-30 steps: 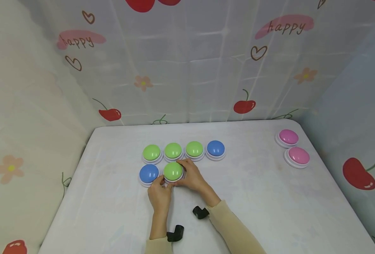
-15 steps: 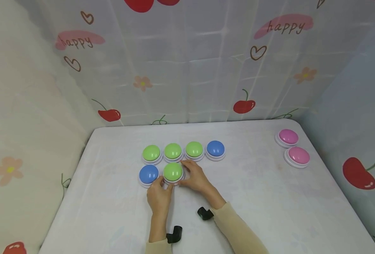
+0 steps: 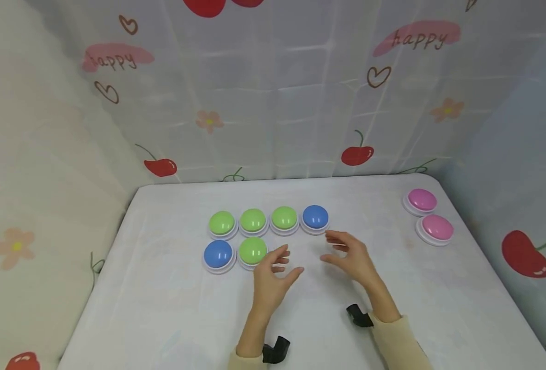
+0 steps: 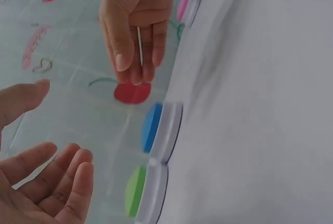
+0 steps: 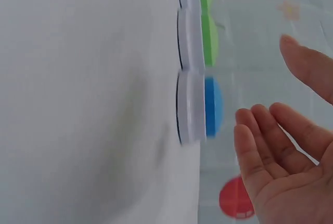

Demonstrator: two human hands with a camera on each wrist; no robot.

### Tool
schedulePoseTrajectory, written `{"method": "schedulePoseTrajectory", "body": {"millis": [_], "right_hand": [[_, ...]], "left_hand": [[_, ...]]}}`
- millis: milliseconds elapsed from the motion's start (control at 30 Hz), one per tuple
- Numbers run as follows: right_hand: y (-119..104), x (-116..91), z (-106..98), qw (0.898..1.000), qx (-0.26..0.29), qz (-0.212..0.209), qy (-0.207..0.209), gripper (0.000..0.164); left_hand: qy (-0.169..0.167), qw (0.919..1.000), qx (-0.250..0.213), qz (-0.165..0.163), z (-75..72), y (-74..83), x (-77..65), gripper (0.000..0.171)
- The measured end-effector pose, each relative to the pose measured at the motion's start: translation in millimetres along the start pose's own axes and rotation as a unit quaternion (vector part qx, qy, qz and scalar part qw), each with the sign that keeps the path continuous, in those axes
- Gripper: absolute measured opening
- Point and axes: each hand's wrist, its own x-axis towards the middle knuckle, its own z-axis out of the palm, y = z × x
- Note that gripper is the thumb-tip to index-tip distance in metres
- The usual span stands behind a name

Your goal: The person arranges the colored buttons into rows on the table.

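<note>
My left hand [image 3: 270, 285] is over the table, fingers loosely bent and thumb apart, holding nothing. It overlaps the lower edge of a green push button [image 3: 252, 250] on a white base in the head view. Left of that button sits a blue push button [image 3: 218, 254]. Behind them runs a row of green buttons [image 3: 252, 220] with another blue button [image 3: 315, 217] at its right end. My right hand [image 3: 353, 259], also holding nothing, is just in front of that right-hand blue button. In the right wrist view its fingers [image 5: 283, 140] are spread from the thumb beside the blue button [image 5: 212, 107].
Two pink push buttons [image 3: 434, 227] stand near the right edge of the white table [image 3: 162, 308]. A printed curtain [image 3: 273, 103] hangs behind the table and along both sides. Black curved pieces [image 3: 276, 350] are worn at both wrists.
Both hands have left the front green button and moved right, the right hand farther. The green button stays beside the front blue one, and the fingers have spread.
</note>
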Motion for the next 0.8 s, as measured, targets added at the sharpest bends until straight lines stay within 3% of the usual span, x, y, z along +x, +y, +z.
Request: {"method": "schedulePoseTrajectory", "body": {"millis": [67,133,233,333,400,500,600,800], "right_hand": [[12,-1,-24,0.997,-0.010,0.021,0.072,0.058],[23,-2,-47,0.986,-0.027,0.056,0.152,0.056],[37,-5,-81,0.958,-0.061,0.130,0.248,0.056],[52,-8,-110,0.928,-0.081,0.204,0.302,0.063],[65,-10,-126,0.911,-0.081,0.246,0.320,0.072],[83,-14,-146,0.896,-0.081,0.291,0.325,0.087],[99,-14,-159,0.892,-0.079,0.327,0.301,0.095],[117,-12,-169,0.892,-0.092,0.361,0.255,0.093]], "left_hand": [[-0.039,0.9992,-0.008,0.007,14.2,4.4,-3.1,0.059],[-0.073,0.9972,-0.010,0.015,26.9,7.7,-5.9,0.063],[-0.108,0.9937,-0.020,0.022,42.5,10.2,-8.6,0.065],[-0.130,0.9906,-0.034,0.024,53.4,10.8,-9.3,0.064],[-0.140,0.9888,-0.044,0.025,58.5,11.5,-9.7,0.063],[-0.151,0.9865,-0.056,0.029,64.3,12.3,-11.2,0.061],[-0.156,0.9851,-0.065,0.028,68.0,12.1,-13.8,0.061],[-0.161,0.9847,-0.065,0.021,73.5,9.7,-20.0,0.061]]}}
